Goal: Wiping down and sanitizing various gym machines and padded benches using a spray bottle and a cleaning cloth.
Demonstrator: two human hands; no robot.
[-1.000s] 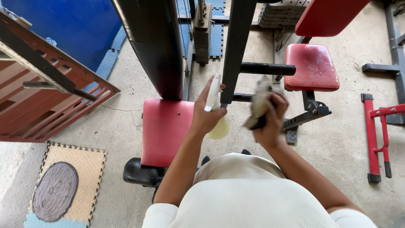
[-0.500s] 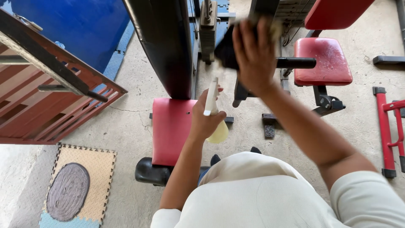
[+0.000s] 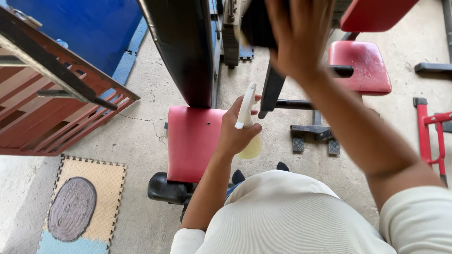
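Note:
My left hand [image 3: 235, 129] grips a spray bottle [image 3: 248, 126] with a white nozzle and a pale yellow body, held over the floor beside a red padded seat [image 3: 190, 143]. My right hand [image 3: 299, 33] is raised high, close to the camera, pressing a dark cloth [image 3: 256, 26] against the black upright post [image 3: 272, 87] of the exercise machine. Most of the cloth is hidden under my fingers.
A black padded backrest [image 3: 183, 51] rises above the red seat. A second red seat [image 3: 360, 66] stands at the right, a red metal frame [image 3: 431, 129] at the far right. A brown wooden slatted frame [image 3: 52, 108] leans at left, foam mats [image 3: 80, 202] below it.
My right hand with the cloth rose from beside the bottle up the black post, toward the top of view. The left hand kept the bottle nearly in place.

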